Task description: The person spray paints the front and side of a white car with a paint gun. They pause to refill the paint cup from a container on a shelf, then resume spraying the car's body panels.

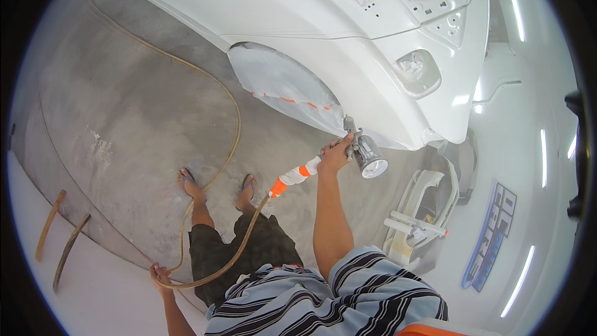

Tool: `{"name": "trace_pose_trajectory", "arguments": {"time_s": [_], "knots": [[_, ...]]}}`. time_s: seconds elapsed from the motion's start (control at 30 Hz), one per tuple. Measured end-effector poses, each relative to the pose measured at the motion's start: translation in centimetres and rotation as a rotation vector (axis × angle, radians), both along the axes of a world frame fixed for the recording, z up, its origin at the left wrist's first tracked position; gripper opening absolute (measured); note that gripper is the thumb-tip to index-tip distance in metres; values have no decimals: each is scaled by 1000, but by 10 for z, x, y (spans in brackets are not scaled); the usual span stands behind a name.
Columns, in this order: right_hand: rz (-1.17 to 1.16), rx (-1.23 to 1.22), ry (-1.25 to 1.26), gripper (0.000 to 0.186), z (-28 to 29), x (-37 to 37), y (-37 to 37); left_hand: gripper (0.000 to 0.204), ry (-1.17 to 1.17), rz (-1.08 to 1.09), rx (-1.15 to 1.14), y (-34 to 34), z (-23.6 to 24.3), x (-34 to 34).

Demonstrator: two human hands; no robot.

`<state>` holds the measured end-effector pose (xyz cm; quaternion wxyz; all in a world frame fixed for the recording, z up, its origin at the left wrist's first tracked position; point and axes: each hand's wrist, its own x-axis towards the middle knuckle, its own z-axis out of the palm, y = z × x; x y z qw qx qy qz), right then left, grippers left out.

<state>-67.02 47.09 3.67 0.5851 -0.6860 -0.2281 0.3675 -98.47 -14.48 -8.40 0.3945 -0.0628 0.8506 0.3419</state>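
In my right hand is a metal spray gun, gripped by its handle, with a clear paint cup on its right side. It is held close to the lower front of a white car body. From the handle runs an air hose, wrapped at that end in white and orange tape. Down at the lower left my left hand is closed around a slack loop of the same tan hose. Grey masking sheet with orange tape covers the wheel arch.
The hose trails over the grey concrete floor, past my sandalled feet. A bumper rests on a stand at the right. Beyond it is a white wall with a sign and strip lights. Two strips lie at the left.
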Motion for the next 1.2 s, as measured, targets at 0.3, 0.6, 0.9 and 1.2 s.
{"name": "trace_pose_trajectory", "arguments": {"time_s": [0.3,0.6,0.9,1.2], "knots": [[60,18,9,45,-10,-177,29,39,-37,191,81,-38,-22,-24],[478,122,-176,44,-62,-167,72,42,124,-74,-158,50,-44,-10],[235,42,-366,57,-67,77,23,48,888,-612,-225,308,-136,-76],[-62,87,-409,57,-97,224,-25,37,710,-654,361,503,-189,-35]]}}
